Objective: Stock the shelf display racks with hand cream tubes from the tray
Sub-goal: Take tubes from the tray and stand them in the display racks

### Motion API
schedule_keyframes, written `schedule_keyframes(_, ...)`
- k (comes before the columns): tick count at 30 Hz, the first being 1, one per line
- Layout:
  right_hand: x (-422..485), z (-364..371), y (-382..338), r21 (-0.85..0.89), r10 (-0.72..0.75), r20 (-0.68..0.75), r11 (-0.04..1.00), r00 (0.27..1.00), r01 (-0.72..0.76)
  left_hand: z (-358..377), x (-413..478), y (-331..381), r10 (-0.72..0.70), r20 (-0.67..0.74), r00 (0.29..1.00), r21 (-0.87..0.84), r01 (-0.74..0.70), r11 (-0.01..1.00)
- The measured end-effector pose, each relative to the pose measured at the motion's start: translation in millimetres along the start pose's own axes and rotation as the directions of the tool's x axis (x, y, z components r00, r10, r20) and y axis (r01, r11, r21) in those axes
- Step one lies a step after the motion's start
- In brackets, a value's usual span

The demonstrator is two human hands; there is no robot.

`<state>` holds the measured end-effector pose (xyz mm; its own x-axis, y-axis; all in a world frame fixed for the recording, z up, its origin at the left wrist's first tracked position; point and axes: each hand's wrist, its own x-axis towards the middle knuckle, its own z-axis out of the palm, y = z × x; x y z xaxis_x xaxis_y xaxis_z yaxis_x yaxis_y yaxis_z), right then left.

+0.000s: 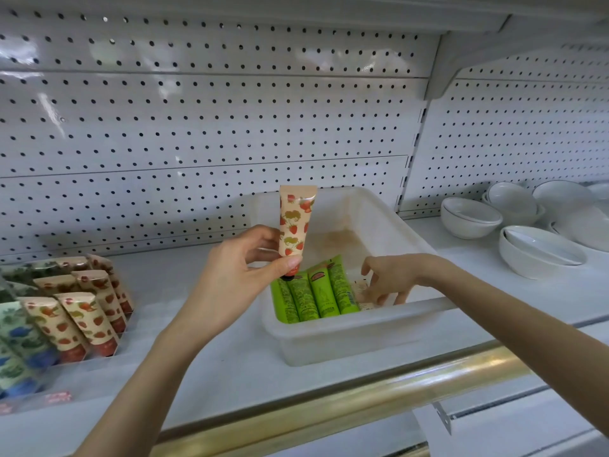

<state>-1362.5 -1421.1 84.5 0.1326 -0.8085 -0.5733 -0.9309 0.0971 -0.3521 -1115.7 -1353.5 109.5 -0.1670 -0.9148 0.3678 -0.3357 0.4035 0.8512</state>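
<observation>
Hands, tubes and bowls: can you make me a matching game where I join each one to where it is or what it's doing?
Things:
1. left hand
2. right hand
3. green tubes
4. bowls

Places or states:
A. lying in the tray
B. on the shelf, right of the tray
C. holding up a strawberry tube
D. reaching into the tray

Pairs: 1-C, 2-D, 3-A, 4-B
</observation>
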Motion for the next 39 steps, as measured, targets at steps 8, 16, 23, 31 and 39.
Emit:
schedule_keyframes(8,2,7,-5,-0.201,0.051,-0.006,0.978,0.999,-0.051,3,1,-2,-0.012,-0.010,1.000,-0.025,0.012,1.000)
schedule_keyframes(16,2,7,-1,-0.396,-0.015,-0.140,0.917,0.990,-0.042,6,2,-1,-0.026,-0.047,0.999,-0.109,0.021,0.994)
schedule_keyframes(23,6,3,2,-0.312,-0.202,-0.332,0.945,0.922,0.095,8,-3,8,-0.055,-0.122,0.991,-0.212,0.028,0.977)
schedule_keyframes(31,-23,-14,-16,0.374,-0.358,-0.597,0.667,0.717,0.645,1,-26,18,-0.077,-0.228,0.971,-0.247,0.019,0.969)
schedule_keyframes(39,-54,-9,-54,0.459,-0.449,-0.662,0.390,0.600,0.798,-23,-62,24,-0.086,-0.343,0.936,-0.160,0.032,0.987)
